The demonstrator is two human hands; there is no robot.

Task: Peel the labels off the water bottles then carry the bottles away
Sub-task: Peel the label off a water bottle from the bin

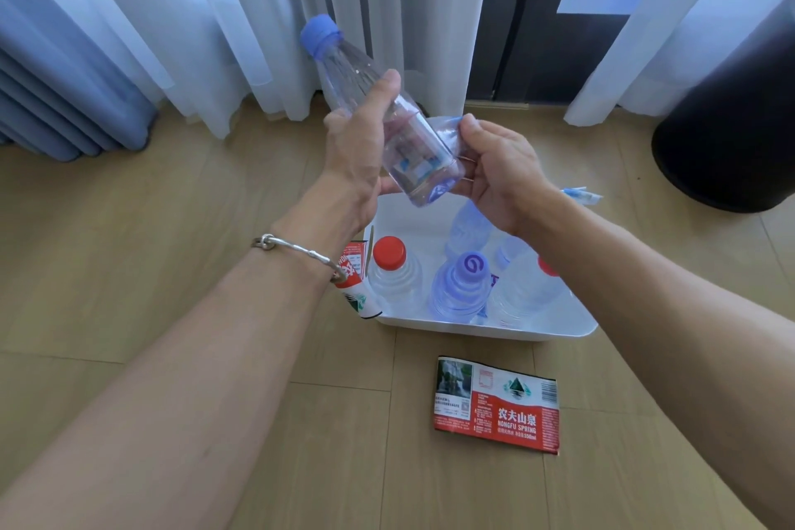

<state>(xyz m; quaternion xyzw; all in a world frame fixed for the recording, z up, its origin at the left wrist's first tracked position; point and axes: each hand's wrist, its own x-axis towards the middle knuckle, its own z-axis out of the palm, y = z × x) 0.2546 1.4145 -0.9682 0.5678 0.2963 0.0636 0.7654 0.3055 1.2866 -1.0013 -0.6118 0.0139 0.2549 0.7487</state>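
Asking: where is the bottle, and who has it?

Answering: The left hand (357,146) grips a clear bottle (348,65) round its middle, fingers curled about it, above a white tub (494,329) on the floor (172,271). The right hand (499,168) pinches the loose edge of a pale blue label (447,129), thumb against fingers, just right of the bottle's lower body.

Asking: how does the bottle lie?

Answering: Tilted. Its long axis runs from the blue cap (320,34), up and away to the left, down to the base, which sits nearer the person, between both hands. The label appears partly lifted on the right side.

Asking: which way should the pull go?

Answering: Probably rightward and round the body, across that axis, with the left hand bracing. The right hand is the nearer one to the free edge.

Asking: anything else?

Answering: More capped bottles (393,271) stand in the tub. A red label (494,404) lies flat on the floor in front of it.
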